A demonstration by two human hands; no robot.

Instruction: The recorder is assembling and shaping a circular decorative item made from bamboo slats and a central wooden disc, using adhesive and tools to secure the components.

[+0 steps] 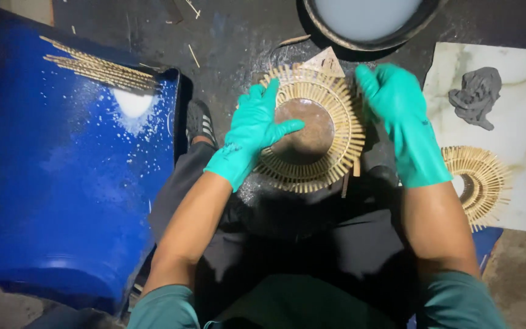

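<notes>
A round ring of short bamboo sticks (pixel 336 109) fans out around a brown dome-shaped mould (pixel 305 131) resting on my lap. My left hand (pixel 252 131), in a teal rubber glove, lies flat on the ring's left side with the thumb on the dome. On the ring's right edge my right hand (pixel 397 116), gloved the same, presses against the stick ends. Neither hand lifts the piece.
A blue plastic drum (pixel 62 183) lies at my left with a bundle of bamboo sticks (pixel 101 68) and white powder on it. A marbled slab (pixel 518 134) at right carries a grey clay lump (pixel 476 94) and another stick ring (pixel 479 180). A dark basin (pixel 369 27) stands ahead.
</notes>
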